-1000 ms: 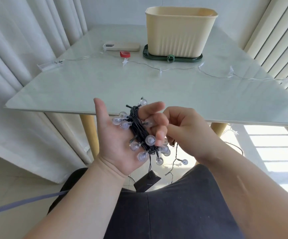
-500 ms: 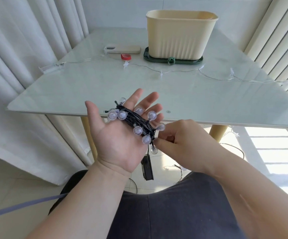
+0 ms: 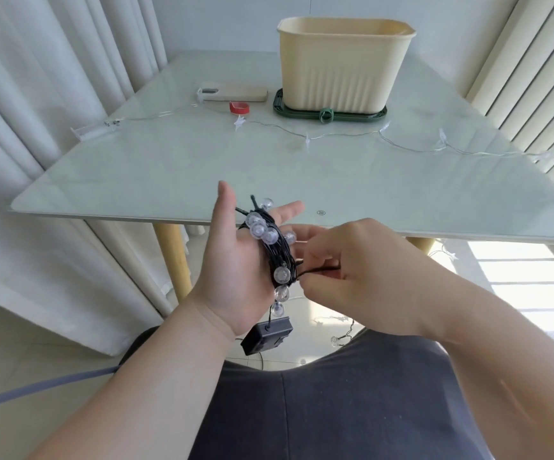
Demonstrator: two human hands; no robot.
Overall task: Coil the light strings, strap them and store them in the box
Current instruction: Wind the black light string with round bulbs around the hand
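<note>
— Where is it?
— Beyond, on the surface [image 3: 169, 167], the box [image 3: 342, 68]. My left grip [image 3: 232, 270], fingers [image 3: 288, 209] straight, carries the coil [image 3: 277, 252] wound round them.
— Right?
— Right grip [image 3: 361, 277] pinches the loose wire [image 3: 318, 269]: light, limp. Bulbs [image 3: 281, 274] likely fragile, so I'd hold wire, not glass.

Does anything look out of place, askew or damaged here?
Nothing damaged. The star string lies loose across the table, reaching its right edge, and the battery pack dangles below the coil wound on the left hand; the right hand pinches the coil's wire.
</note>
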